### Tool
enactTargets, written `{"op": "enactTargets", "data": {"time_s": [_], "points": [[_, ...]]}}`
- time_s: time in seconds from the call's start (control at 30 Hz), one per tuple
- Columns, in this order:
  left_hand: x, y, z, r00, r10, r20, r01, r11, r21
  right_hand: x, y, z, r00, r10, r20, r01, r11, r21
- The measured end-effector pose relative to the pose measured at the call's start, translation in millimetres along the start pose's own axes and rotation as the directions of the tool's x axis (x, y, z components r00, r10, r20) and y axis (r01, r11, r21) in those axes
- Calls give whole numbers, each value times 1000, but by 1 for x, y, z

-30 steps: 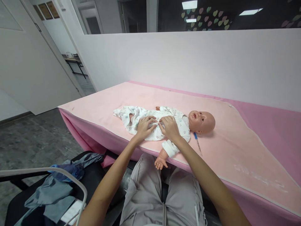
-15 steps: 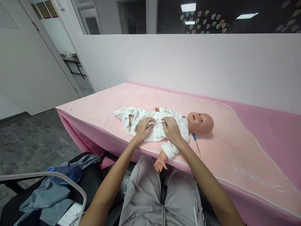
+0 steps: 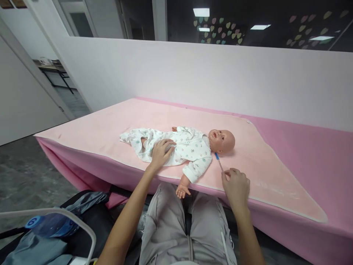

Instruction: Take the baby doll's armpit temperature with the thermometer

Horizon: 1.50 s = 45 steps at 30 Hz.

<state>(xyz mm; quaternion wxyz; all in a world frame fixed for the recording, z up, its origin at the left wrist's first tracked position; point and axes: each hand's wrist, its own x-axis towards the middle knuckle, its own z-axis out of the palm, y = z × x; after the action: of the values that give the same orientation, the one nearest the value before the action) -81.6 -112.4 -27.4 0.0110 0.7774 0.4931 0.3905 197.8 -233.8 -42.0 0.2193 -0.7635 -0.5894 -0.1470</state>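
Observation:
A baby doll (image 3: 190, 143) lies on its back on the pink-covered table, its bald head to the right and one arm hanging over the front edge. It wears a white outfit (image 3: 197, 160) with small prints. My left hand (image 3: 162, 152) rests on the outfit over the doll's lower body, fingers stretched and thumb apart. Beside the doll's head lies a thin stick with a blue end (image 3: 217, 157), resembling a thermometer. The fingertips of my right hand (image 3: 237, 184) close on the stick's lower end; the exact grip is partly hidden.
A pale pink mat (image 3: 264, 162) covers much of the table, over a darker pink cloth (image 3: 311, 154). A white wall (image 3: 193, 73) stands behind. To my lower left, a chair holds a plastic bottle (image 3: 52, 224) and grey-blue cloth (image 3: 41, 250).
My right hand has left the doll's outfit and moved right to the thin stick. My left hand stays on the outfit. The view has turned to the right.

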Motion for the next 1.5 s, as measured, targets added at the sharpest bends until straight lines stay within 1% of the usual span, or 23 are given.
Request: {"op": "enactTargets", "data": {"time_s": [0.07, 0.1, 0.17, 0.27, 0.33, 0.43, 0.53, 0.6, 0.67, 0.73, 0.77, 0.8, 0.83, 0.87, 0.93, 0.97, 1.0, 1.1, 1.17, 1.23, 1.3, 1.37, 1.5], "points": [[1, -1, 0, 1000, 4, -10, -4, 1000, -3, 10, -1, -16, 998, 58, 36, -59, 998, 28], [1, -1, 0, 1000, 5, -13, -5, 1000, -3, 16, -2, -25, 994, 103, 28, -105, 993, 58], [1, -2, 0, 1000, 7, -10, -7, 1000, 1, 28, -3, -40, 982, 187, -37, -181, 975, 125], [1, -3, 1, 1000, 14, -10, -14, 1000, 6, 43, -4, -50, 970, 209, -124, -181, 962, 206], [1, -3, 1, 1000, 19, -16, -19, 1000, 3, 49, -6, -44, 974, 194, -119, -158, 953, 260], [1, -4, 0, 1000, 24, -20, -24, 1000, -3, 53, -9, -27, 986, 163, -21, -143, 912, 384], [1, -4, 0, 1000, 20, -13, -20, 1000, -4, 53, -9, -9, 986, 137, 92, -165, 844, 511], [1, -3, -1, 1000, 18, -11, -18, 1000, -2, 54, -9, -3, 978, 102, 181, -186, 820, 542], [1, -3, -1, 1000, 16, -10, -16, 1000, -1, 57, -8, -4, 961, 25, 275, -176, 823, 540], [0, -3, -2, 1000, 17, -9, -17, 1000, -3, 64, -6, -15, 925, -89, 370, -153, 804, 574], [0, -3, -2, 1000, 19, -10, -19, 1000, -5, 68, -5, -23, 900, -149, 409, -156, 766, 624], [0, -3, -2, 1000, 21, -12, -21, 1000, -8, 73, -5, -32, 885, -201, 421, -169, 703, 691], [0, -3, -2, 1000, 22, -13, -23, 1000, -10, 77, -4, -41, 883, -234, 407, -184, 626, 758], [0, -3, -2, 1000, 22, -14, -23, 1000, -11, 81, -5, -49, 908, -234, 348, -174, 543, 821], [0, -4, -2, 1000, 21, -17, -21, 1000, -14, 86, -11, -62, 971, -158, 178, -89, 454, 886], [0, -4, -2, 1000, 21, -20, -21, 1000, -16, 87, -15, -65, 986, -123, 111, -45, 448, 893], [0, -4, -2, 999, 23, -24, -23, 1000, -17, 86, -19, -68, 992, -103, 74, -19, 459, 888], [-1, -3, -2, 999, 30, -32, -31, 999, -20, 79, -27, -72, 993, -104, 61, -2, 490, 872], [-1, -3, -2, 999, 31, -31, -31, 999, -22, 73, -25, -77, 996, -72, 48, -7, 493, 870], [-1, -3, -2, 999, 30, -26, -30, 999, -25, 68, -21, -81, 998, -51, -32, 53, 505, 861], [-1, -3, -2, 999, 26, -24, -27, 999, -22, 63, -19, -82, 985, -104, -134, 169, 528, 832], [-1, -2, -2, 1000, 22, -19, -23, 1000, -14, 59, -17, -82, 962, -203, -184, 266, 535, 802], [-1, -2, 0, 1000, 8, -16, -8, 1000, -5, 51, -10, -82, 939, -312, -148, 298, 517, 803]]}}
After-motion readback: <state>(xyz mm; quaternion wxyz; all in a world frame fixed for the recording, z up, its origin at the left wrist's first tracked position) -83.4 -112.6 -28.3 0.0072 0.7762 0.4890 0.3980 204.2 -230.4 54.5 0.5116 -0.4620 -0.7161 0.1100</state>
